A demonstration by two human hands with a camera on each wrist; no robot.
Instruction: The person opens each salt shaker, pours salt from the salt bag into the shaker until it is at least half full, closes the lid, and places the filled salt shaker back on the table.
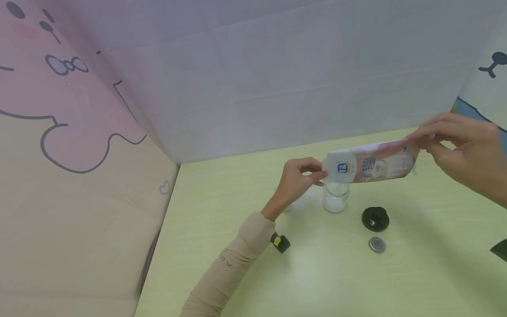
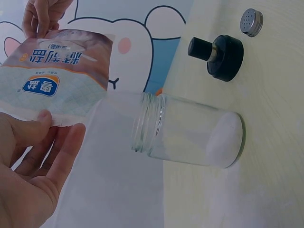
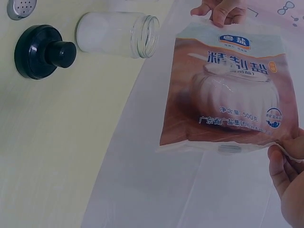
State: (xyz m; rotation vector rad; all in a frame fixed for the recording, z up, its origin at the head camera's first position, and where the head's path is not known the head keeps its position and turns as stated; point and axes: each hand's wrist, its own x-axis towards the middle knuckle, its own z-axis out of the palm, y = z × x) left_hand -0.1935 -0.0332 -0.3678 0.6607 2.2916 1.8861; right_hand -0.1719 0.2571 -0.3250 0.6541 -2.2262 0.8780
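Two hands pinch the packet, left hand at its nine o'clock end, right hand at three, holding it toward one o'clock from the uncapped jar. White contents inside suggest filling partly done, lidding left, the black lid lying at four o'clock. Pale table beneath; cartoon-printed wall at ten.

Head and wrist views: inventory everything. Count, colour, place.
Printed packet: one, pale blue and brown, between hands
Glass jar: one, clear, white contents, on table
Knobbed lid: one, black, right of jar
Perforated cap: one, silver, nearer than lid
Clear item: one, colourless, partly behind left wrist
Table: one, pale yellow, beneath
Back sheet: one, grey, behind table
Cartoon walls: two, pink left, white right
Dark pieces: two, black, left cuff and right edge
Left hand: one, beige sleeve, pinching packet's pale end
Right hand: one, bare, pinching packet's brown end
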